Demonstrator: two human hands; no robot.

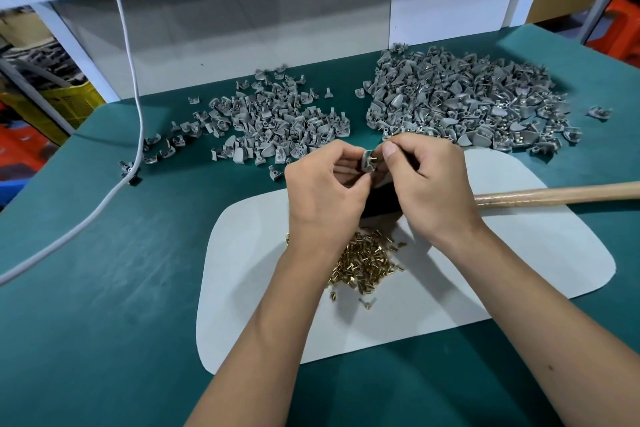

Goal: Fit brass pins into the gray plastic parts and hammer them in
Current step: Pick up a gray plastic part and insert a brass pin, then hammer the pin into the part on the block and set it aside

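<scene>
My left hand (323, 191) pinches a small gray plastic part (367, 160) above the white mat (519, 253). My right hand (426, 184) pinches a brass pin (374, 158) whose tip sits at the part. A loose heap of brass pins (367, 260) lies on the mat under my wrists. One pile of gray parts (273, 118) lies at the back left, a larger pile (460, 104), some with brass showing, at the back right. The hammer's wooden handle (554, 196) lies on the mat to the right; its dark head (381, 199) is mostly hidden behind my hands.
The green tabletop (104, 288) carries a white cable (131, 87) that hangs down at the left and runs off the left edge. A white panel (242, 31) closes the back. Crates and boxes stand beyond the table on both sides.
</scene>
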